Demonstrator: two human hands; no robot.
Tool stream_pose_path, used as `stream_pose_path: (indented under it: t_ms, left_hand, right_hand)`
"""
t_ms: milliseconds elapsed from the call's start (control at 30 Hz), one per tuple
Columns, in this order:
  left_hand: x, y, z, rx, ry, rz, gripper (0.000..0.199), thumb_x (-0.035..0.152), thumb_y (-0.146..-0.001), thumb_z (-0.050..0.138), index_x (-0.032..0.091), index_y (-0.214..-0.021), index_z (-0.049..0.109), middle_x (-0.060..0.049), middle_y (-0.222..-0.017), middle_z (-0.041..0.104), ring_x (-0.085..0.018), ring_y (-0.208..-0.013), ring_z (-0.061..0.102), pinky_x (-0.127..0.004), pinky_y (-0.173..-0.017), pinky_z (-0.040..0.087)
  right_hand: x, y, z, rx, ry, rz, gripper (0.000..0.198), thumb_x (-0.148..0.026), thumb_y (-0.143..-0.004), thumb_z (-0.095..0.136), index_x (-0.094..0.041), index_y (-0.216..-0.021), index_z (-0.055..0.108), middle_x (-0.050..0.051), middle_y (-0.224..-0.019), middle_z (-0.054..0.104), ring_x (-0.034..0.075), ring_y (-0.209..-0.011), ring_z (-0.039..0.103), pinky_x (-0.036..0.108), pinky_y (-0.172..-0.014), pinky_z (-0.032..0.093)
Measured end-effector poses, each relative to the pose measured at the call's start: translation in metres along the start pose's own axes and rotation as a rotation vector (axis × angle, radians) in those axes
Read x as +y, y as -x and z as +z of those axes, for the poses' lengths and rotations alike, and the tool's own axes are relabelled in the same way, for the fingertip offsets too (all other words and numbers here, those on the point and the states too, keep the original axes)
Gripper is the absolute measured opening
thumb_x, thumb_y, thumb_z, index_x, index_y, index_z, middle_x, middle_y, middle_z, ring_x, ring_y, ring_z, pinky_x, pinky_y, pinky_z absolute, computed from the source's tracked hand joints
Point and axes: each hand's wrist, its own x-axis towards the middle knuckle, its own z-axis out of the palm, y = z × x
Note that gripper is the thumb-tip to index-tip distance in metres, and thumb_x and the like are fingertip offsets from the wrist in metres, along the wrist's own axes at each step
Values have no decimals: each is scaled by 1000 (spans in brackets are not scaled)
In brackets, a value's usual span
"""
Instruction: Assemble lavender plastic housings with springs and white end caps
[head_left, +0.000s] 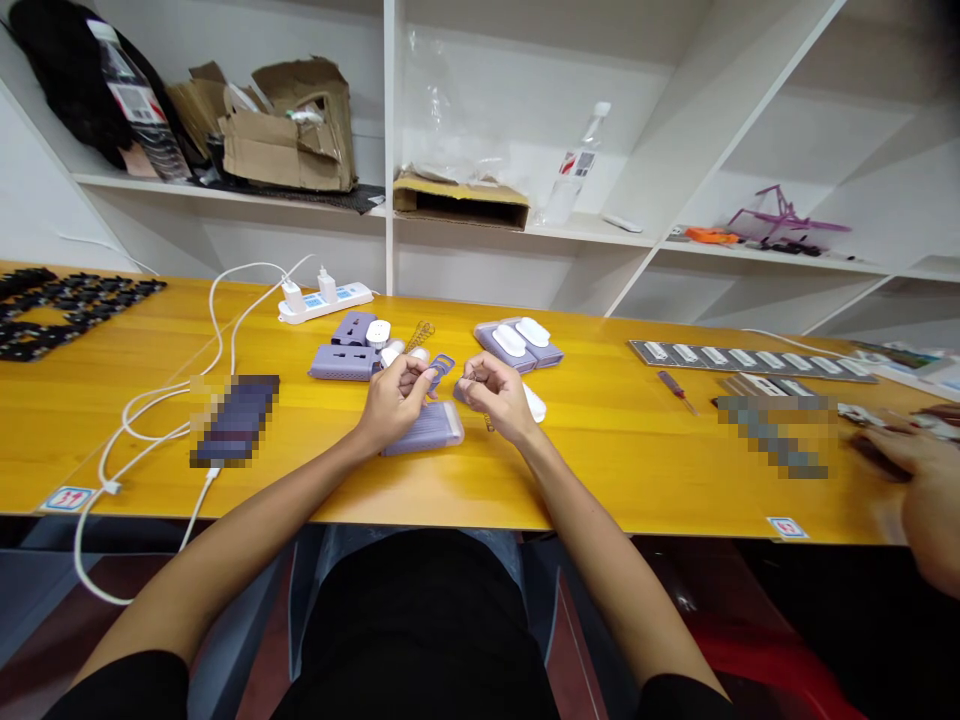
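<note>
My left hand (396, 402) is closed in a pinch on a small purple plastic piece (444, 365) with a loop-shaped end. Close beside it, the fingers of my right hand (501, 398) are pressed together around something small and dark that they mostly hide. A coil spring (489, 423) shows just under the right hand; whether it is held or lies on the table I cannot tell. Beneath the hands lies a purple ribbed case (424, 430). Partly behind the right hand is a white oval part (535, 403).
Purple slotted housings (341, 362) and springs (421, 335) lie behind my left hand. Purple cases with white oval tops (517, 340) sit beyond the right. A phone (238, 420) with a white cable is at left, a screwdriver (677, 392) at right. Another person's hand (919, 460) works far right.
</note>
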Motion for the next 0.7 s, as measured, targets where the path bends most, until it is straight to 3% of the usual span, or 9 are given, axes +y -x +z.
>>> stream_pose_path:
  t_ms: [300, 500, 700]
  left_hand:
    - [-3, 3, 3, -77, 46, 42, 28, 44, -97, 75, 18, -105, 73, -8, -92, 82, -21, -80, 81, -32, -71, 71]
    - [-1, 2, 2, -114, 133, 33, 32, 44, -92, 81, 17, -108, 76, -11, -105, 84, -25, -97, 83, -38, -87, 73]
    - [-4, 2, 2, -53, 86, 17, 28, 41, -91, 81, 16, -103, 75, -10, -96, 84, -23, -84, 84, -35, -81, 73]
  right_hand:
    - [10, 7, 9, 22, 484, -209, 9, -31, -90, 70, -24, -89, 64, -5, -65, 54, 13, -56, 45, 29, -58, 37]
    - [12, 5, 9, 68, 509, -256, 10, -30, -88, 71, -23, -95, 71, -4, -64, 56, 13, -54, 46, 29, -59, 39]
    - [14, 7, 10, 9, 503, -248, 11, -31, -91, 71, -24, -99, 70, -5, -64, 55, 13, -54, 47, 29, -59, 39]
